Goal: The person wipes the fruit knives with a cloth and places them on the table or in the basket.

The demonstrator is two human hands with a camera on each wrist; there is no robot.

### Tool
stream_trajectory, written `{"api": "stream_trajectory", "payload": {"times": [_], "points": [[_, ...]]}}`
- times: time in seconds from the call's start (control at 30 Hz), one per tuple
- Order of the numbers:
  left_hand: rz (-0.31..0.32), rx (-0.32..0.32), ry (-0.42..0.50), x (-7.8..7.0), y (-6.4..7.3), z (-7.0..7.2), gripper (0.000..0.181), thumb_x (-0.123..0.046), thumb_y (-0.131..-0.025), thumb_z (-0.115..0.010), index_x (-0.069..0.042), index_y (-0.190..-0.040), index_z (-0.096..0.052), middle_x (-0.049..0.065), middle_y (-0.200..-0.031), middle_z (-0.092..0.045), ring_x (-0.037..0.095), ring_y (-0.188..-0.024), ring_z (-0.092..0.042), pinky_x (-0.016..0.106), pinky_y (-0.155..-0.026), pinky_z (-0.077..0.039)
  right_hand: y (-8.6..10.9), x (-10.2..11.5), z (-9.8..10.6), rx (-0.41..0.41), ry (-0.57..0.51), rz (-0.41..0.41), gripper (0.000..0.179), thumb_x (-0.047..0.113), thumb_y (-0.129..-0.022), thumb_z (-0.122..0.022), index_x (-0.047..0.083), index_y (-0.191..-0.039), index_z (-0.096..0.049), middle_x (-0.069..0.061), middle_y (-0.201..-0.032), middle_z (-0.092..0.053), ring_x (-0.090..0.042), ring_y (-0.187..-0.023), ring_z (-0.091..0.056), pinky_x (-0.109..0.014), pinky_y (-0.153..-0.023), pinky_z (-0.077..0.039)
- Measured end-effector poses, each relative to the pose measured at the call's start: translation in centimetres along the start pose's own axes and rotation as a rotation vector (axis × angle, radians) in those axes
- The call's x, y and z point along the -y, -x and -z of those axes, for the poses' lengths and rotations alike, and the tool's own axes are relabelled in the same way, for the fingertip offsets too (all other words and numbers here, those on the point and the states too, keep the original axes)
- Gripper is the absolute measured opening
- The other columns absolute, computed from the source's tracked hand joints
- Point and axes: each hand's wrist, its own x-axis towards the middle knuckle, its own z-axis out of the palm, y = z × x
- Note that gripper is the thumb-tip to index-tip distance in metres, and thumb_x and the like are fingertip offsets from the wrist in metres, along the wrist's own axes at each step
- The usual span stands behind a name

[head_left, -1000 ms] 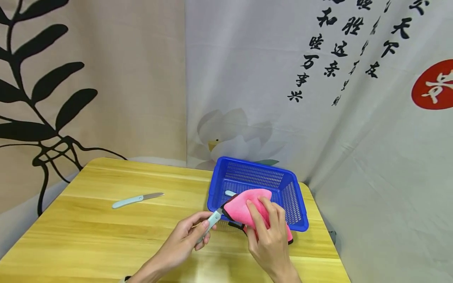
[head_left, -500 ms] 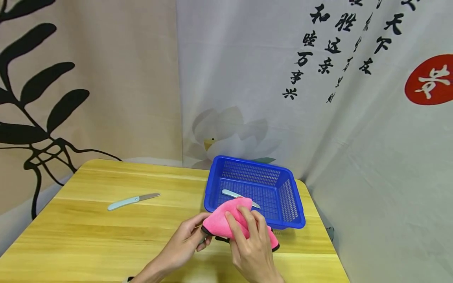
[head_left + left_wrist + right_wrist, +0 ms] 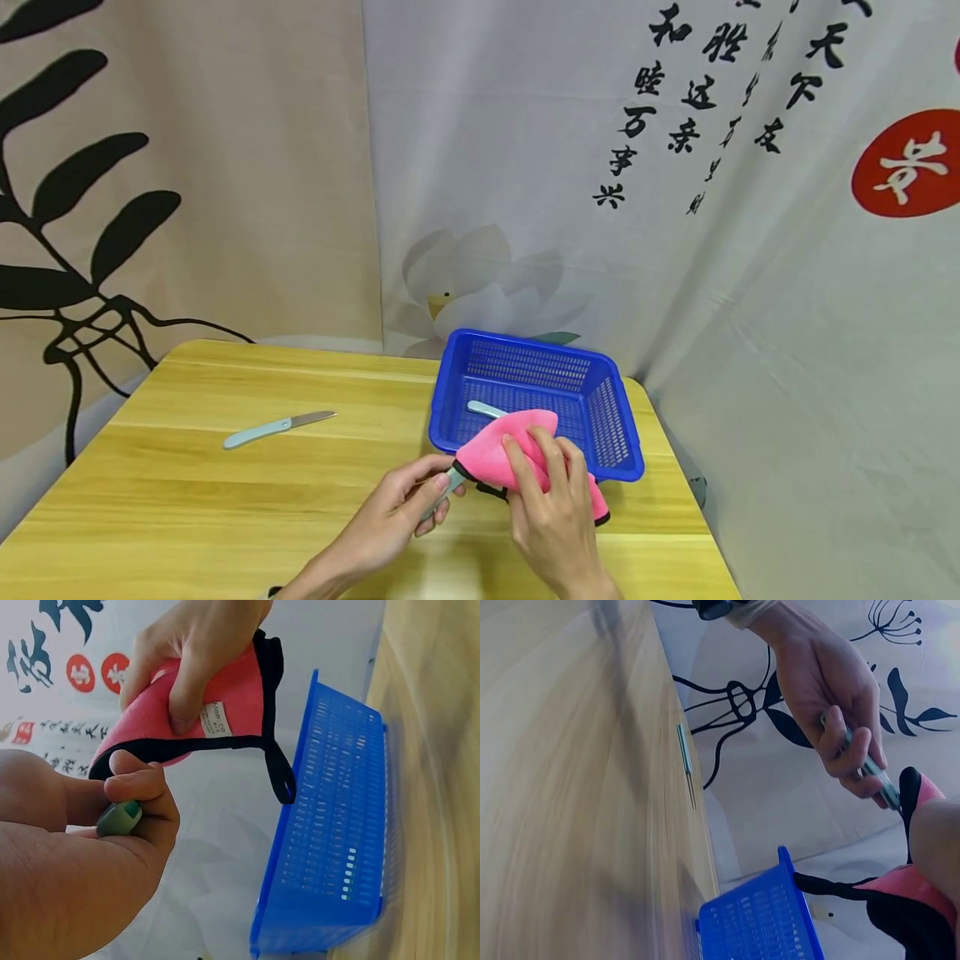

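A folding knife (image 3: pixel 447 485) is held by its pale handle in the left hand (image 3: pixel 397 504), near the middle of the table (image 3: pixel 300 525); the fingers and thumb are curled round the handle. A pink cloth (image 3: pixel 495 454) with black edging is gripped by the right hand (image 3: pixel 551 512), its fingers bent into the folds, just in front of the near side of the blue basket (image 3: pixel 542 343). The blade is hidden and appears to be covered by the cloth.

From here, the right fingertips could be cut if the edge is pressed through the fabric or the cloth is bunched too thinly, since the blade's edge cannot be seen. The knife could also be twisted, or folded onto the left fingers, if the cloth is pulled sideways or the hinge is loose. By the black loop (image 3: pixel 280 776), hanging close to the basket's rim, the cloth could be snagged; whether they touch cannot be told.

Inside the basket, a pale handle (image 3: pixel 486 409) is partly covered from view. A second knife (image 3: pixel 279 429) is left lying on the left of the table, its bare blade pointed right, where it could be brushed by a careless sleeve.
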Motion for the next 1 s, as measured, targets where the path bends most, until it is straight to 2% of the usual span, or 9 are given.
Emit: {"api": "stream_trajectory", "payload": {"times": [0.33,0.47,0.6,0.7,0.77,0.87,1.0], "points": [[0.031,0.043,-0.032,0.0,-0.4,0.0,0.036,-0.021,-0.124,-0.045,0.001,-0.145,-0.065,0.009,-0.114,-0.066,0.002,-0.076,-0.053,0.017,-0.061,-0.045,0.8,-2.3,0.8,0.002,0.045,-0.035,0.049,0.007,-0.090,-0.058,0.001,-0.136,-0.077,-0.030,-0.132,-0.070,-0.047,-0.108,-0.059,-0.052,-0.096,-0.045],[0.035,0.061,-0.075,0.0,-0.7,0.3,0.034,-0.021,-0.124,-0.046,-0.002,-0.141,-0.066,0.009,-0.113,-0.066,0.002,-0.076,-0.052,0.016,-0.058,-0.041,1.3,-3.4,1.5,0.008,0.049,-0.078,0.050,0.006,-0.090,-0.058,0.001,-0.137,-0.076,-0.032,-0.134,-0.069,-0.047,-0.107,-0.057,-0.052,-0.095,-0.044],[0.007,0.052,-0.196,-0.1,-1.7,0.9,0.030,-0.022,-0.123,-0.047,-0.008,-0.138,-0.069,0.009,-0.107,-0.068,0.003,-0.075,-0.054,0.019,-0.054,-0.039,2.2,-4.3,2.7,0.024,0.057,-0.154,0.048,0.008,-0.094,-0.057,0.002,-0.138,-0.076,-0.032,-0.139,-0.067,-0.047,-0.107,-0.056,-0.050,-0.093,-0.043],[-0.023,0.029,-0.319,-0.2,-3.0,1.3,0.028,-0.023,-0.123,-0.050,-0.013,-0.138,-0.071,0.007,-0.106,-0.070,0.006,-0.079,-0.059,0.022,-0.057,-0.042,3.2,-4.8,3.5,0.030,0.061,-0.204,0.049,0.009,-0.095,-0.057,0.002,-0.139,-0.076,-0.032,-0.141,-0.066,-0.046,-0.106,-0.055,-0.047,-0.091,-0.042],[-0.052,0.014,-0.394,-0.3,-3.9,1.5,0.027,-0.023,-0.122,-0.052,-0.015,-0.138,-0.071,0.004,-0.105,-0.070,0.007,-0.083,-0.062,0.023,-0.062,-0.046,3.9,-5.0,3.9,0.031,0.065,-0.225,0.050,0.008,-0.093,-0.057,0.002,-0.140,-0.076,-0.032,-0.142,-0.066,-0.046,-0.107,-0.055,-0.046,-0.091,-0.041],[-0.108,0.008,-0.490,-0.3,-5.5,1.7,0.025,-0.021,-0.121,-0.054,-0.014,-0.137,-0.072,0.006,-0.105,-0.072,0.011,-0.086,-0.063,0.025,-0.070,-0.052,4.9,-5.1,4.5,0.023,0.067,-0.242,0.051,0.008,-0.092,-0.058,0.002,-0.140,-0.076,-0.032,-0.142,-0.066,-0.048,-0.108,-0.055,-0.047,-0.092,-0.040],[-0.172,0.004,-0.605,0.2,-7.8,1.7,0.024,-0.015,-0.119,-0.057,-0.011,-0.137,-0.072,0.010,-0.116,-0.076,0.015,-0.096,-0.067,0.029,-0.086,-0.056,6.0,-5.2,5.2,0.025,0.080,-0.270,0.051,0.010,-0.095,-0.056,0.002,-0.141,-0.075,-0.032,-0.143,-0.066,-0.048,-0.110,-0.055,-0.046,-0.093,-0.040]]}}
